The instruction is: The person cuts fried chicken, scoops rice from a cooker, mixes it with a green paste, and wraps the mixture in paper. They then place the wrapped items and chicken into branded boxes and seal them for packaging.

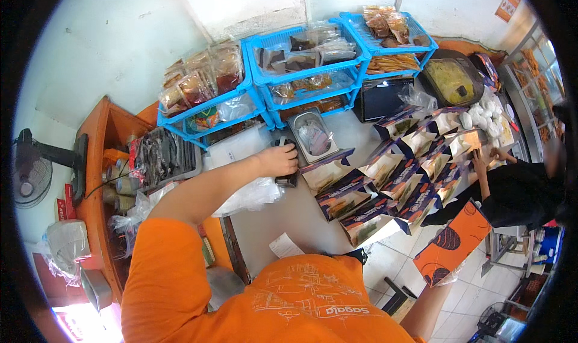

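My left hand (279, 161) grips the top of a small black object (286, 180) on the steel table (293, 216); its exact kind is unclear. At the lower right, my right hand (447, 277), mostly hidden and seemingly in a clear plastic glove, holds an orange cardboard box (454, 243) with dark printed shapes. Several open dark-blue and white cardboard boxes (393, 176) stand in rows between my hands, some with green and light-coloured contents. A steel container (312, 135) with a plastic bag in it is just right of my left hand.
Blue plastic racks (307, 74) with bagged goods line the wall. Clear plastic bags (244, 153) lie behind my left forearm. A paper slip (285, 246) is near my body. A co-worker in black (519, 189) reaches over the boxes' far end, beside white bundles (485, 115).
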`<state>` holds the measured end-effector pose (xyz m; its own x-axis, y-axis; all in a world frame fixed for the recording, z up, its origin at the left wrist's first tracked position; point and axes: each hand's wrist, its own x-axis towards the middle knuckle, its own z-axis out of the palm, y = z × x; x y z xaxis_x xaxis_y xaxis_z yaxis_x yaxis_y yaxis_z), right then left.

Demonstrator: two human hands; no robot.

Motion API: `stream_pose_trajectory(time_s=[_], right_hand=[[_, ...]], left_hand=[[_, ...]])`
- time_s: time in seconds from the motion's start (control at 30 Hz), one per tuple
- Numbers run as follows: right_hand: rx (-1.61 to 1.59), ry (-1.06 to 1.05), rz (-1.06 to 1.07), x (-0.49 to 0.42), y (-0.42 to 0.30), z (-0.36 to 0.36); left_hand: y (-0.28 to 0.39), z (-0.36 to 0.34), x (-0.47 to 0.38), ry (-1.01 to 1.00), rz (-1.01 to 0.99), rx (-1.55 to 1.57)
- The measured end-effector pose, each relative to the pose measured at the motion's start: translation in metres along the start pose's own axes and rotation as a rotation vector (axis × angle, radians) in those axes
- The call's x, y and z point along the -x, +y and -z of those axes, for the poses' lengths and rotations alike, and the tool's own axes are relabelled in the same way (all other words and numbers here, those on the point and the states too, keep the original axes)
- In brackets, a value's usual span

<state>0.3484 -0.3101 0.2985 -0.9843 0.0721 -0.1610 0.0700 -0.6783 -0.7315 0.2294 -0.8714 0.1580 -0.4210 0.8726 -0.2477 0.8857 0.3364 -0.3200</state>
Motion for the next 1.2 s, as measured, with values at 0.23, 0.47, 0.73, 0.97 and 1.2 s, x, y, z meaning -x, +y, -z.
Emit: stream_pose_trajectory(time_s=[0.23, 0.47, 0.73, 0.97, 1.2], right_hand=[[0.003, 0.081, -0.009, 0.032, 0.003, 0.02], [0.014, -0.023, -0.084, 0.001, 0.018, -0.002], [0.058, -0.128, -0.168, -0.012, 0.031, -0.02], [0.06, -0.035, -0.196, 0.012, 0.04, -0.009], [0.011, -0.134, -0.193, 0.0, 0.054, -0.022]], left_hand=[[0.03, 0.025, 0.01, 0.135, 0.713, 0.346], [0.102, -0.027, -0.034, 0.463, 1.914, 1.881], [0.101, -0.019, -0.068, 0.978, 2.169, 1.932], [0.177, 0.001, -0.066, 0.965, 2.022, 2.617], [0.13, -0.05, -0.045, 0.266, 1.991, 2.19]])
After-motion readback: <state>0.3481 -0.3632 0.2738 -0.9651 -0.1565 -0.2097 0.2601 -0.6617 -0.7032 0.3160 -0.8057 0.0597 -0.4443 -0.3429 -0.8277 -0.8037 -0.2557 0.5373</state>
